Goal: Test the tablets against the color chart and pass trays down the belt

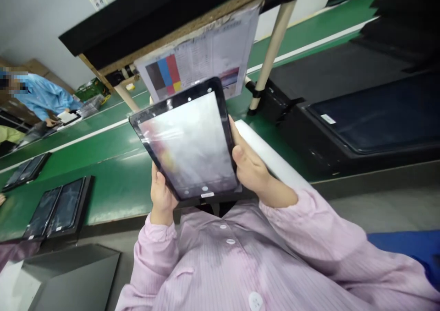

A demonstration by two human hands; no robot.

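I hold a black-framed tablet screen panel (190, 144) up in front of my chest, its glossy face reflecting light. My left hand (161, 196) grips its lower left edge, thumb on the front. My right hand (249, 164) clasps the right edge, thumb resting on the bezel. Both sleeves are pale pink.
A green conveyor belt (113, 173) runs across, carrying black panels in a tray (57, 210) and another panel (25, 171). A printed sheet with colour blocks (202, 57) hangs from a shelf. A black tray (371, 118) lies at right. A person in blue (44, 98) works far left.
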